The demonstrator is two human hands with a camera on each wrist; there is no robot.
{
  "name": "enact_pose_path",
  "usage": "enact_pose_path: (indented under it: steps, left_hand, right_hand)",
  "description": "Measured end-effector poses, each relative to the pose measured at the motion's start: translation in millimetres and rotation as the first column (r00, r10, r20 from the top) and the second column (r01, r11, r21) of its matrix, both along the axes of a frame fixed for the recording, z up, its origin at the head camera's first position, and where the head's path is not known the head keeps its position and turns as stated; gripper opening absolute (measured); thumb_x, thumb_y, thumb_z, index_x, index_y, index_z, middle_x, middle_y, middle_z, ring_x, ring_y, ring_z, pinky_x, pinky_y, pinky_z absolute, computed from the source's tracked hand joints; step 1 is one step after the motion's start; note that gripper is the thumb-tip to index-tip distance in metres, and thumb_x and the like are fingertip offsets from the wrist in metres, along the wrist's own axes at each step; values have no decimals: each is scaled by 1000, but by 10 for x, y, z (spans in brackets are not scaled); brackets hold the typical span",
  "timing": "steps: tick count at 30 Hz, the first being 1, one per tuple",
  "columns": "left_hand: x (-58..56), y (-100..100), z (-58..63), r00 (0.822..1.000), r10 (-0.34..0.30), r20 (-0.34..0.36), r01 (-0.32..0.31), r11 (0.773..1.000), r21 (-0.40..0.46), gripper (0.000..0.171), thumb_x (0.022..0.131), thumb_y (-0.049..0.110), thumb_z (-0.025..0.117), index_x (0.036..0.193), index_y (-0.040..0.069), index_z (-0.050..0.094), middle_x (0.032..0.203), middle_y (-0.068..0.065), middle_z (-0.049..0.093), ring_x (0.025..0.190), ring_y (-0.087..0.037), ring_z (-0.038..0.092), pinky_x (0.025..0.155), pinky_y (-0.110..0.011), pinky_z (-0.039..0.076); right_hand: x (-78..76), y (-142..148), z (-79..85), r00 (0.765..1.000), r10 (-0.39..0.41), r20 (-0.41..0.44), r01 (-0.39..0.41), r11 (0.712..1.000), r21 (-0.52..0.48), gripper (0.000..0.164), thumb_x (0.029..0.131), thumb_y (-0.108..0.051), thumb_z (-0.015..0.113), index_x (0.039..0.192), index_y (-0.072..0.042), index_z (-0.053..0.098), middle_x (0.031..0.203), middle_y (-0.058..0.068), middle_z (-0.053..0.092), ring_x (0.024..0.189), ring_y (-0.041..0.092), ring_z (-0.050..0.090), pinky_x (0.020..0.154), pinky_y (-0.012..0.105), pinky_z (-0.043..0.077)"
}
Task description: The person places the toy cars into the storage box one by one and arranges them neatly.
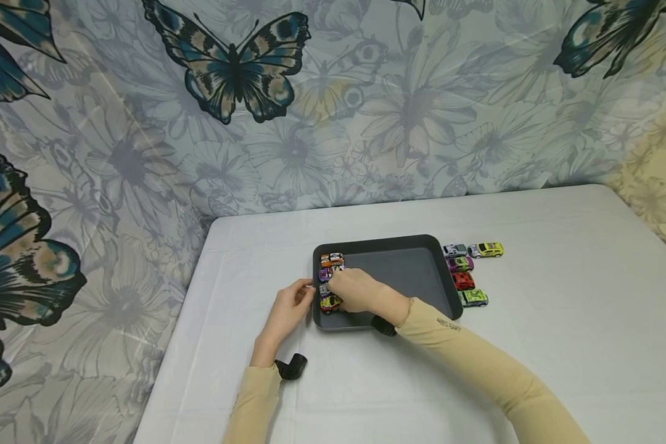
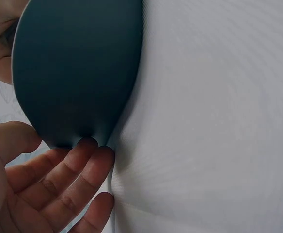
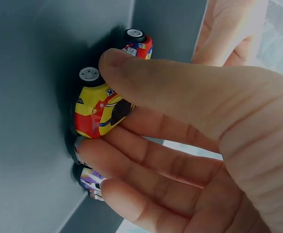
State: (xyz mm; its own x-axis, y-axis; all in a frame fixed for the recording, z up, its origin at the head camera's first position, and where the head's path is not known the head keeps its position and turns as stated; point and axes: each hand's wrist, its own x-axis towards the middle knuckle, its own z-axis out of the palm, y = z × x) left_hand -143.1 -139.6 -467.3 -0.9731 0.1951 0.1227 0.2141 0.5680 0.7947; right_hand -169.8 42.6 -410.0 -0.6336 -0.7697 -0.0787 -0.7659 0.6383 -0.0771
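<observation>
A dark grey baking tray [image 1: 399,271] lies on the white table. Along its left end runs a column of small toy cars, with an orange car [image 1: 326,261] at the far end and a purple one [image 1: 324,275] below it. My right hand [image 1: 361,291] reaches into the tray and pinches a yellow-and-red toy car [image 3: 95,111] between thumb and fingers. Another car [image 3: 90,182] shows near its fingertips. Outside the left wall, my left hand [image 1: 285,311] touches the tray's edge [image 2: 83,73] with loosely bent fingers, the thumb near the rim.
To the tray's right several more toy cars stand on the table: a silver one [image 1: 455,250], a yellow one [image 1: 485,250], a purple-green one [image 1: 460,264], a red one [image 1: 464,280] and a lime one [image 1: 474,298]. A butterfly-print cloth [image 1: 333,123] hangs behind the table.
</observation>
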Motion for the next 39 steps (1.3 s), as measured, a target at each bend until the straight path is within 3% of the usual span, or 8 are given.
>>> enact_pose_path:
  steps: [4,11,39]
  left_hand:
    - [6,0,-4,999,-10,-34,10,1000,-4,30,95,18,53,112,-5,61,84,-7,65,72,-12,61,66,-29,51]
    - [-4,17,-13,999,31,45,-30,999,-22,28,95,18,54,115,1,61,87,-6,65,74,-12,60,68,-29,50]
    - [-1,10,-7,999,20,44,-20,1000,-17,28,95,18,54,116,1,61,88,-6,65,75,-12,61,69,-29,51]
  right_hand:
    - [-8,-17,-5,1000,8,-7,-8,1000,5,23,71,-16,81,86,-7,66,80,4,64,72,18,61,62,28,51]
    - [-14,-37,-22,999,13,-33,-12,1000,16,23,70,-16,82,81,-6,65,76,4,62,70,18,61,61,28,51]
    - [10,-81,11,1000,-19,-21,20,998,51,26,69,-20,83,86,-7,67,82,4,65,74,17,62,63,28,52]
